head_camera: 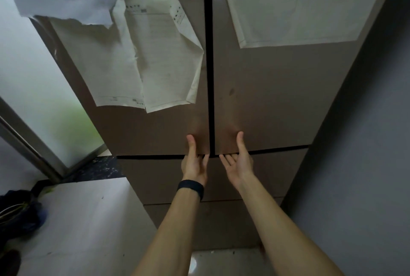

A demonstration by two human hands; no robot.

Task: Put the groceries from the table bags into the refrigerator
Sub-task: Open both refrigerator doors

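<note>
Head view: the refrigerator (266, 178) stands straight ahead, brown and glossy. Its left door (155, 133) and right door (277, 109) are closed, with a narrow dark seam between them, and sheets of paper (155, 58) cling to both. The left hand (195, 163), wearing a black wristband (190, 188), and the right hand (238, 162) flank the seam at the doors' bottom edge. Each pinches that edge, fingers (205, 159) hooked under and thumb flat on the face. A grey wall (366, 142) hems the right side. The bench (77, 220), carrying a dark bag (17, 213), crowds the left.

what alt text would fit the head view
At a closed refrigerator, the left hand hooks under the bottom edge of the left door, the right hand under that of the right door. Papers are stuck to both.
</note>
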